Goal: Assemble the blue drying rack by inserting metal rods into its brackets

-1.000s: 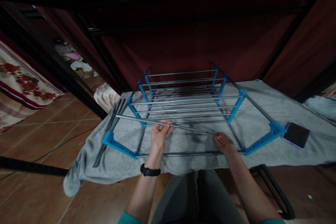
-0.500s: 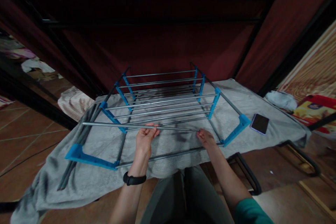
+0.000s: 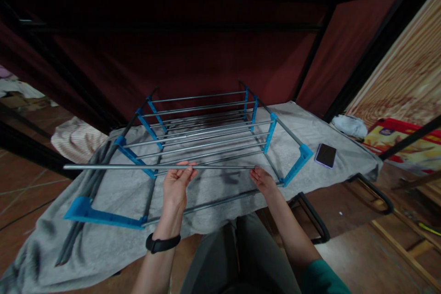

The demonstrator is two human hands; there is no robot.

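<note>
A thin grey metal tube [image 3: 113, 166] spans the space in front of me, roughly level. Near its middle my left hand [image 3: 177, 186] is closed round it with thumb and fingertips, and a black band circles that wrist. My right hand [image 3: 263, 179] pinches the tube's right end. Below and behind the tube lies a rack frame [image 3: 213, 202] of grey tubes, with several rungs running between blue plastic brackets [image 3: 270, 133]. A larger blue corner piece [image 3: 103, 216] sits at the near left and another blue corner piece [image 3: 298, 165] at the near right.
Grey cloth [image 3: 292, 124] covers the surface under the frame. Loose grey tubes [image 3: 74, 234] lie at the left. To the right is a phone [image 3: 325, 155], and beyond it a red and yellow package [image 3: 399, 140]. A dark red panel [image 3: 193, 59] stands behind.
The held tube has shifted left relative to the frame, and its left end now reaches past the left side. Both hands keep their hold. My view has turned slightly right.
</note>
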